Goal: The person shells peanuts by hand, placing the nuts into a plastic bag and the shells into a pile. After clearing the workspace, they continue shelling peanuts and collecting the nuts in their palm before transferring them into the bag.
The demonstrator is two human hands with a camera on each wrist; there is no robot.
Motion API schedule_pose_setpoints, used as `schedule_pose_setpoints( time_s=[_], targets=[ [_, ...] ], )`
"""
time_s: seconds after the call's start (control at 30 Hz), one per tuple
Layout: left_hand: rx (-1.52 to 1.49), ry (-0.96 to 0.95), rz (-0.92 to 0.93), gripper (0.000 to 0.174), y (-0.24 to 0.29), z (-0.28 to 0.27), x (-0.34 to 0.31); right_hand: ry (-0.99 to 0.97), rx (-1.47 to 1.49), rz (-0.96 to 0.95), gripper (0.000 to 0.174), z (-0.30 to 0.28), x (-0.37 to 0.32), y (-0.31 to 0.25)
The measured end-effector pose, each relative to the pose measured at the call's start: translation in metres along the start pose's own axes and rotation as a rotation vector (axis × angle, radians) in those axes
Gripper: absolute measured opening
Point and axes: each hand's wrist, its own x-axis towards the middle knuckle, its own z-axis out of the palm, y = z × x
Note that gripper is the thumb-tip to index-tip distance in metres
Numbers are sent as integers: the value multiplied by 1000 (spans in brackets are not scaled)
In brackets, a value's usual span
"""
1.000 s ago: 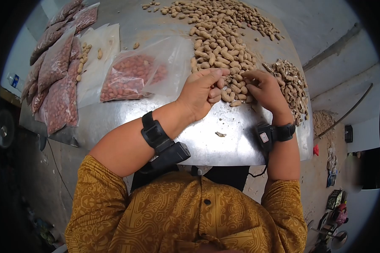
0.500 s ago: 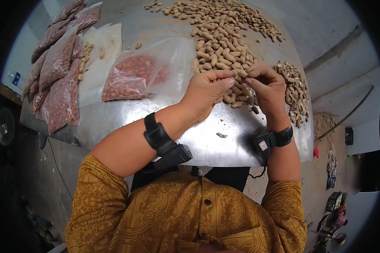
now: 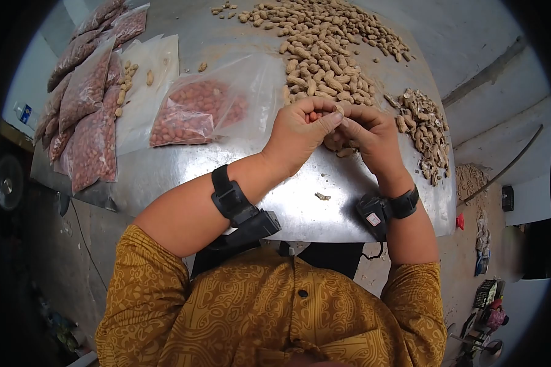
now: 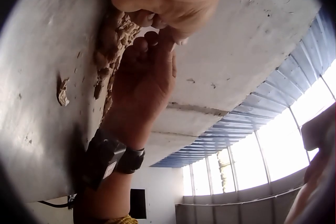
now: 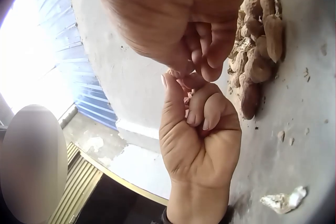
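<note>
Fingertip to fingertip, my left hand (image 3: 295,136) and right hand (image 3: 376,136) meet over the near end of a heap of unshelled peanuts (image 3: 333,73). A pale peanut (image 3: 339,111) is pinched where the thumbs and forefingers come together, mostly covered by them. Red peanut kernels (image 3: 314,116) show inside the curled left fingers. From the right wrist, the same reddish kernels (image 5: 187,99) peek out between the left thumb and fingers. The right hand's other fingers curl in toward its palm.
Broken shells (image 3: 431,134) lie heaped at the right. To the left, an unsealed clear bag of red kernels (image 3: 183,113) rests near flat plastic bags (image 3: 142,113) and a stack of filled bags (image 3: 82,92). One shell scrap (image 3: 322,196) lies on the metal table (image 3: 288,217) before me.
The right hand has come up from the heap with a peanut and moved left to the left hand. Both hands now pinch at it, and red kernels have come into view in the left hand.
</note>
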Motion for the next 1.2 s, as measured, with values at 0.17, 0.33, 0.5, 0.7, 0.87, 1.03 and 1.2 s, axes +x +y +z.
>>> schedule_pose_setpoints(
  time_s=[0.17, 0.33, 0.5, 0.7, 0.87, 1.03, 1.2],
  targets=[
    [106, -19, 75, 17, -2, -2, 1, -16, -112, -79, 14, 1, -4, 2],
    [91, 19, 50, 16, -5, -3, 2, -10, -8, -42, 14, 0, -3, 6],
    [-104, -8, -39, 15, -1, -3, 2, -17, 258, 57, 15, -2, 2, 9],
    [-271, -42, -112, 18, -4, -9, 5, -56, 411, 90, 18, -4, 6, 12],
    [-315, -55, -169, 21, -3, -10, 6, -52, 417, 69, 17, -5, 6, 12],
    [-334, -45, -190, 21, -4, -10, 5, -13, 391, 57, 13, -2, 5, 8],
    [-345, -67, -177, 17, -8, -10, 7, -15, 367, 49, 15, -1, 6, 11]
  ],
)
